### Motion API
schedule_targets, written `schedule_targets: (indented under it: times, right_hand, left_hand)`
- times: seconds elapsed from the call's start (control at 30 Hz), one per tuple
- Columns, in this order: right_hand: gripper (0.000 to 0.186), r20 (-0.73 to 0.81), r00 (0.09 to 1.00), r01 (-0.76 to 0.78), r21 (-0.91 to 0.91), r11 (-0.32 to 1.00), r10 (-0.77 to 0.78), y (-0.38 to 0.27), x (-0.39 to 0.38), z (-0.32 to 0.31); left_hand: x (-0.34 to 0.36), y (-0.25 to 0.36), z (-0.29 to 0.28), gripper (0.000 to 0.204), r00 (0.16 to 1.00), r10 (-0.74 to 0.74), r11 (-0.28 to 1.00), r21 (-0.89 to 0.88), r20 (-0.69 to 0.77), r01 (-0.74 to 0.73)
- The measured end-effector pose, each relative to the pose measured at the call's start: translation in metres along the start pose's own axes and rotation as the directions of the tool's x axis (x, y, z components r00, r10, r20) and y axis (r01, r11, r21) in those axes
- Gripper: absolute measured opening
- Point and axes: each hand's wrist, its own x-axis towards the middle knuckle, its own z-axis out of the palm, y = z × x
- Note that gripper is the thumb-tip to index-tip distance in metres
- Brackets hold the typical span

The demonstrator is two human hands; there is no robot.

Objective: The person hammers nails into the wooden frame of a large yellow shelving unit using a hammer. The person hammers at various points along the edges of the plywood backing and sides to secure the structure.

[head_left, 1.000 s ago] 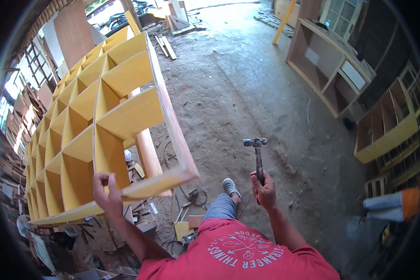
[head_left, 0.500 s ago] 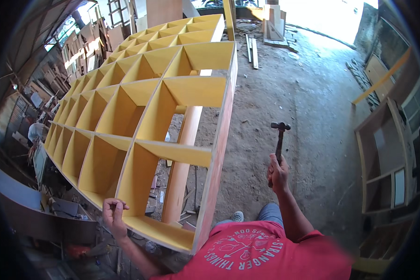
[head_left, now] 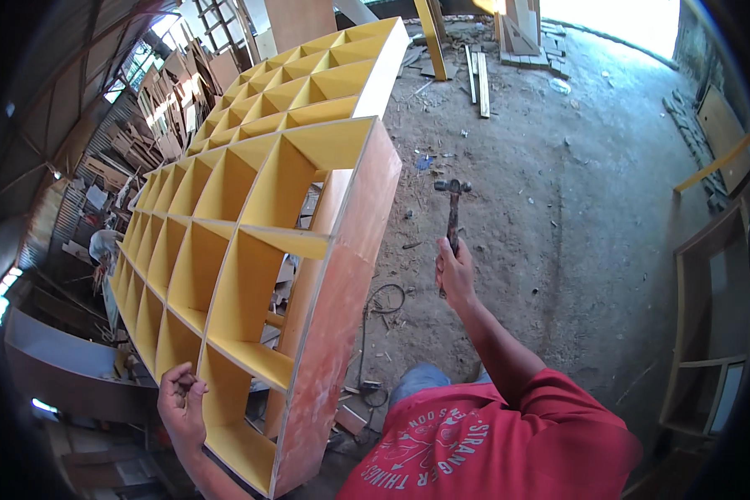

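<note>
In my right hand [head_left: 456, 273] is a ball-peen hammer [head_left: 453, 215], gripped by its dark handle and held upright, head up, over the ground. The hammer stands apart from the large yellow wooden frame [head_left: 333, 287], a curved grid of open compartments with a reddish bare-wood side panel facing me. My left hand [head_left: 183, 408] is raised at the near left edge of this frame, thumb and fingers pinched together. Whatever lies between those fingertips is too small to make out. I cannot tell whether this hand touches the frame.
Behind the near frame stands another yellow grid section [head_left: 379, 71]. A cable [head_left: 365, 333] and wood scraps lie on the dirt floor [head_left: 508, 167] beside the frame. Loose boards [head_left: 482, 83] lie farther off. At the right is a wooden cabinet [head_left: 683, 308]; stacked offcuts [head_left: 133, 137] line the left wall.
The view has shifted, showing more of the frame's side panel. My right hand and the hammer now appear farther left, closer to the frame. My left hand appears lower and stays pinched.
</note>
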Motion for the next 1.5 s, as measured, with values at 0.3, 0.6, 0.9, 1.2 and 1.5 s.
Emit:
schedule_targets:
  times: [0.3, 0.6, 0.9, 1.2, 1.5]
  right_hand:
    - [0.027, 0.066, 0.997, 0.031, 0.053, 0.998, -0.034, -0.021, 0.111, 0.045]
    - [0.028, 0.032, 0.995, 0.088, 0.039, 0.995, -0.09, 0.039, 0.152, 0.086]
    - [0.028, -0.034, 0.997, 0.075, 0.096, 0.993, -0.072, 0.022, 0.167, 0.059]
    - [0.033, -0.012, 0.999, 0.035, 0.009, 0.999, -0.035, 0.019, 0.171, 0.051]
    - [0.024, -0.012, 0.989, 0.15, 0.013, 0.989, -0.15, 0.017, 0.165, 0.063]
  left_hand:
    - [0.177, 0.074, 0.158, 0.006, 0.896, 0.248, 0.932, 0.162, 0.37, -0.324]
    - [0.34, 0.096, 0.387, 0.011, 0.517, 0.645, 0.671, -0.092, 0.563, -0.736]
    - [0.419, 0.089, 0.479, 0.016, 0.387, 0.241, 0.662, 0.14, 0.89, -0.736]
    - [0.419, 0.088, 0.483, 0.018, 0.302, 0.222, 0.685, 0.072, 0.927, -0.725]
    - [0.412, 0.083, 0.48, 0.013, 0.29, 0.337, 0.493, 0.095, 0.896, -0.865]
